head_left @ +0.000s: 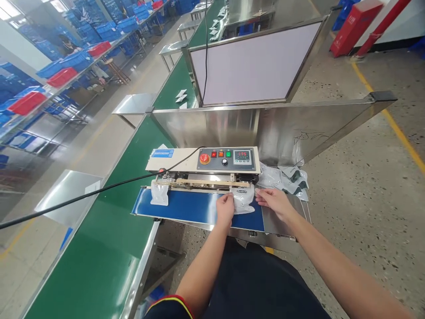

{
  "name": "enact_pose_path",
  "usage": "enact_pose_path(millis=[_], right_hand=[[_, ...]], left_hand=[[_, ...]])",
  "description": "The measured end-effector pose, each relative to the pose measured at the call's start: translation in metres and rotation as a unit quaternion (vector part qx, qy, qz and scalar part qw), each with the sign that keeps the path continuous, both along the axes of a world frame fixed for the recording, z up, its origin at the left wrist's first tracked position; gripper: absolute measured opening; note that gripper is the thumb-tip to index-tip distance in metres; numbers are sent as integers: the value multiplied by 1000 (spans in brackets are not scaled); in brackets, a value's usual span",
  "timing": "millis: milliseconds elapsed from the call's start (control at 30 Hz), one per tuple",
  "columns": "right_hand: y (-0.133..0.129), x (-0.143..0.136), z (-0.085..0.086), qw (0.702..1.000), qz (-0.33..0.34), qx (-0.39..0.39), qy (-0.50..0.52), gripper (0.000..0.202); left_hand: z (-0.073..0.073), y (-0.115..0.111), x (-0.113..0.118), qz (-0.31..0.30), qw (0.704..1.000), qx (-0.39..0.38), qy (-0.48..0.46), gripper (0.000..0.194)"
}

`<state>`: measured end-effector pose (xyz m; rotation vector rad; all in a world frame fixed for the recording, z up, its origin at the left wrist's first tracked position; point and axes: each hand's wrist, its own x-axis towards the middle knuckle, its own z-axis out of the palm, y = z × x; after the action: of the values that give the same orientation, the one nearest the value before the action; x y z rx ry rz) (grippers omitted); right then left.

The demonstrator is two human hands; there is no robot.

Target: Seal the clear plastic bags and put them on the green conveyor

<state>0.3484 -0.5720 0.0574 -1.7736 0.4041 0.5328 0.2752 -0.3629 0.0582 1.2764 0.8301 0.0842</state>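
My left hand (226, 210) is closed in a pinch at the left edge of a white plastic pouch (244, 203). My right hand (274, 201) has its fingertips pressed together at the pouch's right edge. The pouch's top meets the right end of a band sealing machine (181, 160), and its body lies on the blue conveyor belt (195, 207). Towards the belt's left end, a second white pouch (160, 193) hangs from the sealing band. Red, orange and green buttons and a lit digital display (242, 156) are on the machine's panel.
Several printed pouches (285, 179) lie right of the machine. A long green conveyor (96, 248) runs along the left, with a black cable (109, 187) crossing above it. Behind the machine stand a steel partition (215, 128) and a framed white panel (255, 66).
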Motion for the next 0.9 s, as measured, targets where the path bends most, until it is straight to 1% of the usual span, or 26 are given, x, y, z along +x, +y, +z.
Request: enact_pose_path(millis=[67, 133, 200, 233, 300, 367, 400, 467, 533, 600, 633, 700, 733, 767, 800, 833, 900], right_hand=[[-26, 20, 8, 996, 0, -89, -30, 31], [-58, 46, 15, 977, -23, -204, -66, 30], [-85, 73, 18, 950, -38, -298, -82, 34], [-95, 85, 17, 941, -34, -327, -77, 33], [-105, 104, 14, 932, -13, -357, -54, 24], [-108, 113, 13, 929, 6, -367, -40, 16], [-108, 113, 15, 928, 13, -368, -44, 16], [-109, 106, 25, 927, 20, -368, -66, 17], [-110, 89, 42, 929, 32, -357, -91, 16], [-109, 65, 61, 938, 54, -324, -109, 18], [-107, 51, 68, 948, 68, -292, -110, 22], [-102, 26, 79, 973, 87, -191, -92, 31], [-99, 15, 81, 983, 86, -140, -79, 35], [-96, 4, 81, 990, 78, -93, -69, 38], [-94, -5, 80, 995, 59, -53, -64, 43], [-92, -14, 77, 997, 34, -24, -64, 50], [-89, -30, 69, 997, -8, 10, -72, 63]], left_hand=[[8, 19, -12, 39, 998, 53, 4, 40], [18, 35, -28, 97, 988, 122, 8, 42], [29, 42, -43, 141, 975, 170, 5, 45], [34, 42, -48, 144, 973, 180, -3, 48], [42, 34, -54, 121, 975, 180, -34, 52], [48, 17, -52, 73, 978, 183, -70, 53], [50, 7, -48, 41, 977, 191, -88, 52], [51, -15, -38, -38, 967, 220, -124, 45], [51, -37, -24, -120, 943, 259, -174, 37], [50, -57, -10, -189, 910, 286, -231, 33], [49, -66, -3, -218, 895, 291, -258, 36], [47, -82, 10, -265, 876, 279, -291, 39], [45, -89, 14, -280, 878, 260, -288, 35], [43, -94, 17, -290, 888, 233, -271, 32], [41, -98, 18, -292, 903, 200, -244, 34], [39, -100, 18, -289, 920, 161, -211, 39], [36, -101, 13, -272, 946, 88, -154, 49]])
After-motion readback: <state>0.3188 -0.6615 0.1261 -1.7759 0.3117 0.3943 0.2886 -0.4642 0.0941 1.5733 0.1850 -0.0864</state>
